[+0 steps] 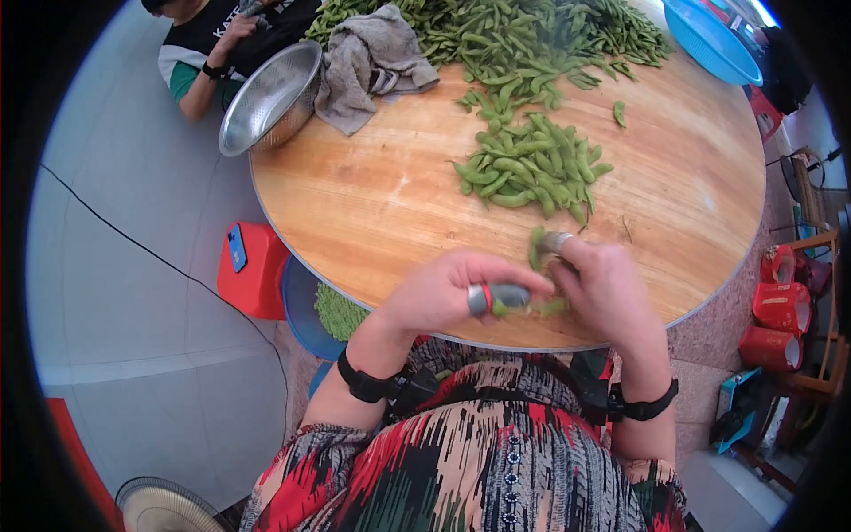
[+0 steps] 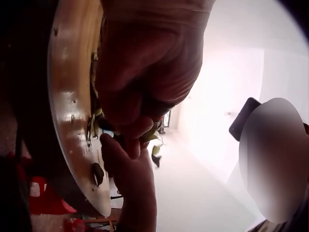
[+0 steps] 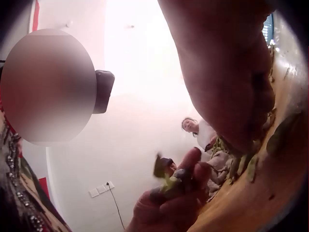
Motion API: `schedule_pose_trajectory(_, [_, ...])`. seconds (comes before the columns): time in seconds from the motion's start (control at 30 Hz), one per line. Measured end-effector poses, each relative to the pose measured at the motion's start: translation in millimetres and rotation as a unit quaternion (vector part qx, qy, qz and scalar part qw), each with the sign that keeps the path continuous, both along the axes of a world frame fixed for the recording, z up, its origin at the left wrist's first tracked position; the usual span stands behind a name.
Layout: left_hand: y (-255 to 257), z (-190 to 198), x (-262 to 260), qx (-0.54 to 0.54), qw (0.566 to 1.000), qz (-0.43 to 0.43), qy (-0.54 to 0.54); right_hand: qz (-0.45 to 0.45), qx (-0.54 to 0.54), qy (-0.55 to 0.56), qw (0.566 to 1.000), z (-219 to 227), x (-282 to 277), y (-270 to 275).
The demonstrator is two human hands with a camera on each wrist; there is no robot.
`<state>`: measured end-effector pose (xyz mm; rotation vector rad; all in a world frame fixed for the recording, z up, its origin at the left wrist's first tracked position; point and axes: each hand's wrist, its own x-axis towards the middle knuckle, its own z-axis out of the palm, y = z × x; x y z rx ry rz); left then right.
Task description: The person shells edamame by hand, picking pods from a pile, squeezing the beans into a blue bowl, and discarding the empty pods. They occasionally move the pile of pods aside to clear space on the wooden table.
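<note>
Hands meet at the near rim of the round wooden table [image 1: 355,213], both working one soybean pod [image 1: 542,307] between them. The left hand [image 1: 443,293] curls round the pod's near end, and a metal thimble-like cap with a red band sits on its thumb [image 1: 498,298] — likely worn as a nail guard for splitting or snipping the shell. The right hand [image 1: 607,293] pinches the far end of the pod, with a similar metal cap [image 1: 557,241] on one fingertip; a second green piece [image 1: 535,248] stands up just beside that cap. Holding the pod from both ends keeps it taut over the table edge.

Just beyond the hands lies a small heap of pods [image 1: 530,170], within easy reach, and behind it a much larger pile [image 1: 514,35] spreads across the far side. A grey cloth [image 1: 368,62] lies near a steel colander [image 1: 270,97] at the table's far left — beside another person's arm. Below the rim, a blue basin [image 1: 306,310] holds green bits, placed where scraps or shelled beans could drop from the edge.
</note>
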<state>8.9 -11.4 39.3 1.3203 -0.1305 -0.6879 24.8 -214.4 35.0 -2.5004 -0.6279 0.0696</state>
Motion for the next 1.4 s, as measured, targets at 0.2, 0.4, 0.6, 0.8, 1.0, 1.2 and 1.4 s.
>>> schedule_pose_trajectory(0.2, [-5.3,-22.9,0.7,0.086,0.964,-0.012,-0.251,0.022,-0.058,-0.032,0.998,0.7,16.5,-0.4])
schedule_pose_trajectory(0.4, [2.4,-16.8,2.5,-0.116,0.987,0.074,0.088,0.044,-0.030,-0.081,0.995,-10.9,17.3,0.7])
schedule_pose_trajectory(0.6, [-22.5,-18.7,6.9,-0.220,0.959,0.154,0.092,-0.047,0.499,0.475,0.723,-4.0,2.3,-15.7])
schedule_pose_trajectory(0.8, [-37.4,-32.2,13.7,-0.205,0.968,0.148,0.005,-0.059,0.493,0.437,0.750,4.0,-17.0,-8.2])
schedule_pose_trajectory(1.0, [-43.7,-36.1,14.3,-0.102,0.963,0.217,-0.121,-0.045,0.505,0.440,0.741,-2.7,-17.9,-13.4])
schedule_pose_trajectory(1.2, [-43.6,-33.9,12.3,-0.113,0.970,0.196,-0.091,-0.067,0.425,0.332,0.839,0.3,-17.8,-3.0])
schedule_pose_trajectory(1.4, [-40.1,-36.5,19.4,-0.245,0.958,0.097,-0.113,-0.044,0.542,0.452,0.707,4.3,-17.7,-3.6])
